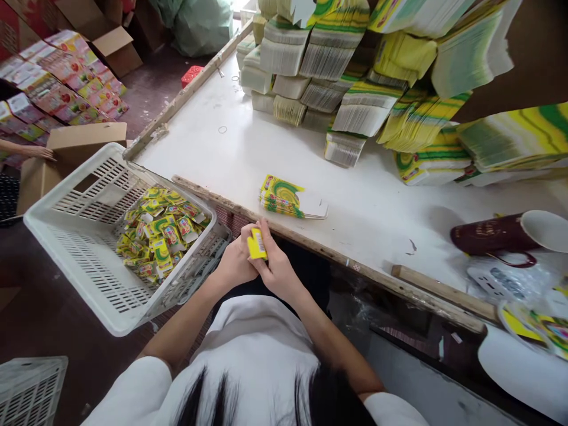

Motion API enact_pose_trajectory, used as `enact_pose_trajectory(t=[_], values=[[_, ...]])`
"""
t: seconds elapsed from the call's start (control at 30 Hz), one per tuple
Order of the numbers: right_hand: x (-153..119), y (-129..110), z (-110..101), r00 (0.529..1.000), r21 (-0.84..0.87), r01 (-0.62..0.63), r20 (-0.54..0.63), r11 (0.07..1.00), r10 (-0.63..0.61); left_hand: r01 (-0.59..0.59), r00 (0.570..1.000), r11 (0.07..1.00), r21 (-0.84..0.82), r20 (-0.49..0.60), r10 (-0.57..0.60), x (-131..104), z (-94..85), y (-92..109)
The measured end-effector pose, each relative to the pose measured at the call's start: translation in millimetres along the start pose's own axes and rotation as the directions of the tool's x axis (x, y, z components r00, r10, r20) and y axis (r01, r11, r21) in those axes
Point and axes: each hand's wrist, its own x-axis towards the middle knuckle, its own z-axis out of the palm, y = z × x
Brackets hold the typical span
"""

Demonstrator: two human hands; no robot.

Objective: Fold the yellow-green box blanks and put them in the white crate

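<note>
Between my two hands, just off the table's front edge, is a small yellow carton [257,244] with a barcode on its side. My left hand [237,255] grips it from the left, the fingers curled round it. From the other side my right hand [277,263] holds it with thumb and fingers. Beyond my hands a small stack of flat yellow-and-green cartons [284,198] lies fanned on the white table. To my left stands a white plastic basket [84,260]. In it is a heap of small folded yellow-and-green cartons [162,236].
Tall bundles of flat cartons [337,53] stack up along the table's [199,130] far side. A dark mug [492,234] lies at the right near a power strip [492,281]. At far left, another person's hand [38,151] touches a cardboard box [84,139].
</note>
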Motion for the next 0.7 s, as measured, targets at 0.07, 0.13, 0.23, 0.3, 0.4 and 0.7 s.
enact_pose_trajectory(t=[0.07,0.13,0.23,0.3,0.4,0.7], values=[[0,0,1,0.997,-0.091,0.083,0.001,0.992,-0.083,-0.045,0.997,0.999,-0.006,-0.062,0.045,3,0.4,-4],[4,3,-2,0.992,-0.116,0.109,-0.058,0.987,-0.116,-0.013,0.977,0.999,0.034,-0.214,0.020,5,-2.0,-6],[13,10,-11,0.955,-0.114,0.068,-0.281,0.991,-0.098,0.172,0.904,0.984,-0.041,-0.390,-0.174,3,-10.6,-5],[15,13,-17,0.923,-0.170,0.076,-0.362,0.983,-0.134,0.255,0.875,0.925,-0.282,-0.340,-0.345,1,-16.8,-4],[13,15,-22,0.944,-0.318,0.180,-0.210,0.931,-0.254,0.251,0.834,0.741,-0.623,-0.249,-0.492,0,-23.0,-3],[13,14,-42,0.933,-0.357,0.346,0.031,0.868,-0.359,0.193,0.778,0.638,-0.745,-0.280,-0.562,4,-30.1,1]])
